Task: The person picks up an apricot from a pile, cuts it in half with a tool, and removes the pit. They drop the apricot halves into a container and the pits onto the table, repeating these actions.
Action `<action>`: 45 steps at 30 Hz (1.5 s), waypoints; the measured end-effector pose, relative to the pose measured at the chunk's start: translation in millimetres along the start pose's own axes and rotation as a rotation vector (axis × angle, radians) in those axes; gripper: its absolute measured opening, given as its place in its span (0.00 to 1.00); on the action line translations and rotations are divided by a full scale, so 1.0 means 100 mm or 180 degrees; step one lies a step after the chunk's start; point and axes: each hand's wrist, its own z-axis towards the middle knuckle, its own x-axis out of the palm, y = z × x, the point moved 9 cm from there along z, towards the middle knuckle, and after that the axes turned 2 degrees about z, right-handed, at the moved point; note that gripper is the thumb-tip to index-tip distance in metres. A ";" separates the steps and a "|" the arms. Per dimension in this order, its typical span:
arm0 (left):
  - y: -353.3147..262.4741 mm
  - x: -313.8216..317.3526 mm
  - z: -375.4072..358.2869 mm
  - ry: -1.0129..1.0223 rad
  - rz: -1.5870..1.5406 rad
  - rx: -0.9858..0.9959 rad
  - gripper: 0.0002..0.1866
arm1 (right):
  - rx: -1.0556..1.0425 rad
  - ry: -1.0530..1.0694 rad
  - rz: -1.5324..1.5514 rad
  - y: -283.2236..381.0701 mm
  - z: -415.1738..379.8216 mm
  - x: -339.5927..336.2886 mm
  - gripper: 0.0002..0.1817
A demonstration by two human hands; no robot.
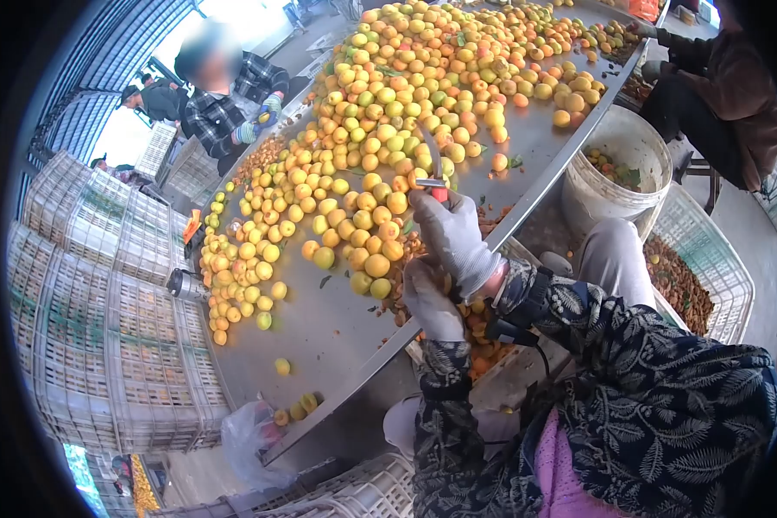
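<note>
My right hand [457,242], in a pale glove, is closed round the red handle of a knife [438,190]. The knife's curved blade points up, over the heap of apricots [388,121]. Just below it, close against the right hand, my gloved left hand [432,300] has its fingers curled; what they hold, if anything, is hidden. Both hands are at the near edge of the metal table [319,371]. Beneath them, partly covered by my hands and sleeves, are more orange apricots [483,350].
A white bucket [617,207] with fruit scraps stands to the right, beside a plastic crate [699,268] of brown pits. Stacked crates [112,319] rise at the left. A clear plastic bag [255,440] hangs at the table corner. Other people [224,104] sit round the table.
</note>
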 end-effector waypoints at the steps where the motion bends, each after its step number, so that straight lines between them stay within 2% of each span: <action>1: 0.11 -0.01 -0.03 -0.0130 -0.0372 -0.0401 0.19 | -0.0100 -0.0014 0.0044 -0.01 -0.01 0.01 0.13; 2: 0.22 0.00 -0.07 -0.0253 -0.0748 -0.0794 0.22 | -0.0116 -0.0016 0.0042 -0.04 -0.02 0.02 0.13; 3: 0.22 0.02 -0.07 -0.0247 -0.0759 -0.0776 0.22 | -0.0034 0.0018 0.0065 -0.10 -0.01 0.04 0.13; 5: -0.08 -0.08 -0.11 -0.0635 0.0721 0.0255 0.24 | 0.0054 0.0064 0.0077 -0.15 -0.06 0.07 0.13; 7: -0.16 -0.08 -0.15 -0.0837 0.0993 0.0511 0.24 | 0.0427 0.0256 0.0158 -0.23 -0.14 0.15 0.13; 9: -0.21 -0.11 -0.16 -0.1073 0.1281 0.0782 0.24 | 0.0407 0.0388 0.0269 -0.25 -0.14 0.19 0.13; 11: 0.10 -0.15 -0.07 -0.0868 0.0730 0.0164 0.24 | 0.0458 0.0451 0.0284 -0.28 -0.14 0.22 0.14; 12: 0.46 -0.07 -0.03 -0.0330 -0.0232 -0.0778 0.21 | 0.0499 0.0533 0.0239 -0.31 -0.12 0.25 0.14; 13: 0.41 -0.13 0.06 -0.0352 -0.0226 -0.0742 0.21 | 0.0476 0.0562 0.0259 -0.28 -0.12 0.30 0.14; 15: 0.59 0.40 -0.10 0.0324 -0.4116 -0.2845 0.21 | 0.0837 0.0539 0.0575 -0.33 -0.18 0.33 0.13; 16: 0.62 0.41 -0.15 0.0313 -0.4116 -0.2879 0.21 | -0.0180 0.0773 0.0280 -0.24 -0.02 0.42 0.08; 17: 0.63 0.34 -0.12 0.0208 -0.3919 -0.2450 0.21 | -0.0150 0.0757 0.0267 -0.41 0.06 0.33 0.08; 19: 0.62 0.20 -0.07 0.0019 -0.3494 -0.1608 0.22 | -0.0034 0.0487 0.0792 -0.21 0.12 0.29 0.07; 20: 0.78 0.34 -0.05 0.0132 -0.4187 -0.2754 0.20 | -0.0091 0.0465 0.1120 -0.20 0.20 0.27 0.09; 21: 0.85 0.32 -0.11 0.0105 -0.4202 -0.2805 0.20 | -0.0084 0.0462 0.0843 -0.18 0.25 0.20 0.10; 22: 0.78 0.21 -0.02 0.0366 -0.3594 -0.1885 0.17 | -0.0121 0.0424 0.0655 -0.14 0.29 0.13 0.11; 23: 0.42 0.09 0.09 0.0609 -0.2944 -0.0974 0.15 | -0.0167 0.0391 0.0476 -0.08 0.32 0.08 0.11; 24: 0.50 0.08 -0.02 0.0177 -0.3541 -0.2103 0.11 | -0.0079 0.0449 0.0360 -0.06 0.31 0.05 0.12; 25: 0.56 0.11 -0.02 0.0170 -0.3546 -0.2112 0.11 | -0.0071 0.0450 0.0351 -0.06 0.32 0.01 0.12; 27: 0.69 -0.08 0.04 -0.0312 -0.2263 -0.1518 0.10 | 0.0072 0.0528 0.0192 -0.12 0.31 -0.07 0.16; 28: 0.62 -0.08 0.06 -0.0305 -0.2266 -0.1525 0.10 | 0.0030 0.0473 -0.0085 -0.13 0.31 -0.13 0.16; 30: 0.56 -0.09 -0.05 -0.0451 -0.2360 -0.2287 0.10 | 0.0141 0.0583 -0.0260 -0.35 0.40 -0.22 0.16; 34: 0.50 -0.08 -0.09 -0.0280 -0.2325 -0.2332 0.10 | 0.0260 0.0937 -0.0955 -0.30 0.31 -0.15 0.19; 37: 0.57 -0.05 -0.10 -0.0039 -0.2358 -0.2084 0.15 | 0.0153 0.1300 -0.1185 -0.39 0.35 -0.07 0.21; 39: 0.44 -0.03 -0.07 0.0367 -0.2793 -0.1622 0.30 | 0.0132 0.1473 -0.1491 -0.52 0.42 0.00 0.21; 40: 0.42 -0.07 -0.07 0.0346 -0.2791 -0.1632 0.30 | 0.0103 0.1637 -0.1800 -0.57 0.43 0.05 0.21; 41: 0.43 -0.24 -0.04 -0.0056 -0.2706 -0.1582 0.29 | 0.0122 0.1652 -0.1803 -0.60 0.45 0.08 0.21; 43: 0.47 -0.61 -0.02 -0.0850 -0.2513 -0.1484 0.29 | 0.0049 0.1917 -0.2502 -0.62 0.39 0.23 0.21; 44: 0.62 -0.72 -0.02 -0.0880 -0.2396 -0.1580 0.25 | -0.0153 0.1936 -0.3065 -0.49 0.34 0.30 0.20; 45: 0.60 -0.78 -0.03 -0.0878 -0.2409 -0.1669 0.25 | -0.0335 0.2150 -0.3156 -0.54 0.33 0.37 0.20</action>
